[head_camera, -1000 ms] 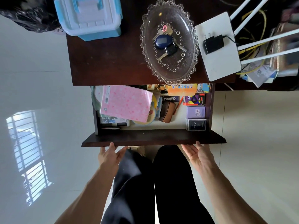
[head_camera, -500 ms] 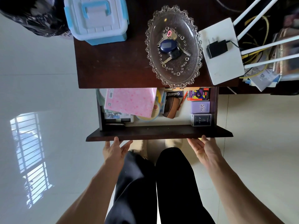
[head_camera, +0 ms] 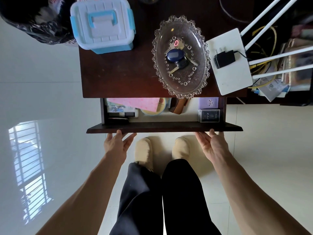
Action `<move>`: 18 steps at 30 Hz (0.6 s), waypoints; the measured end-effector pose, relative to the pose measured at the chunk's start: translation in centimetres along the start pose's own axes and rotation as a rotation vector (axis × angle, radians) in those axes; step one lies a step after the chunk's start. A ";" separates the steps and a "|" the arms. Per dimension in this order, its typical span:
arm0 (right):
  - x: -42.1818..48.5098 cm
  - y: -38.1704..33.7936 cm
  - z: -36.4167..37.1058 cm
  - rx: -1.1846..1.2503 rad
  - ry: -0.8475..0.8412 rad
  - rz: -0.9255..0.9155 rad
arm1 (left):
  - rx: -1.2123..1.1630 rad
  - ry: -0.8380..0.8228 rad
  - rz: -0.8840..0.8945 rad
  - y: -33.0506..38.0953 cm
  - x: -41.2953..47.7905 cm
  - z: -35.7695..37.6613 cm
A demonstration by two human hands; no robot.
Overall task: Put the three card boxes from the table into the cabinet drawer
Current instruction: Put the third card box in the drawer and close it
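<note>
Our left hand [head_camera: 116, 146] and right hand [head_camera: 210, 145] press flat, fingers spread, holding nothing, against the drawer [head_camera: 164, 128] front. We see 2 card boxes [head_camera: 209, 115] inside at right. An uneven shove could skew it and jam.

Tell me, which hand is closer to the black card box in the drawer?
The right hand. It touches the drawer front almost straight below the black card box, which sits in the drawer's right corner. The left hand is on the same front, far off to the left.
</note>
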State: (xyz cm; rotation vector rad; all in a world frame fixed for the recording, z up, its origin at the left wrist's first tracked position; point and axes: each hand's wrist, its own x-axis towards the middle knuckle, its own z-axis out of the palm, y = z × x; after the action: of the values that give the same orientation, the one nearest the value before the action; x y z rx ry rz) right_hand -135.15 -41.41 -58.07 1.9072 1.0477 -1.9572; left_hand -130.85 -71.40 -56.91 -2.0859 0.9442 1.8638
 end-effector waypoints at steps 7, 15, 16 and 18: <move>0.4 -1.2 2.2 -0.031 -0.033 -0.020 | 0.018 -0.012 0.008 1.8 0.7 1.7; 0.5 -2.5 4.1 -0.036 -0.089 -0.005 | 0.006 -0.059 0.015 3.8 0.6 3.9; 0.5 -2.7 4.4 -0.044 -0.102 0.001 | -0.001 -0.076 0.018 4.1 0.6 4.1; 0.6 -3.1 4.8 -0.039 -0.125 0.022 | -0.015 -0.115 0.023 4.6 0.6 4.4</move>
State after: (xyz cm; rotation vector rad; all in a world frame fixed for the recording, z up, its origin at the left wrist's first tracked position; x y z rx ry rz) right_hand -140.86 -41.96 -58.03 1.7445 1.0183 -1.9993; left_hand -137.12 -72.82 -57.08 -1.9596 0.9328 1.9844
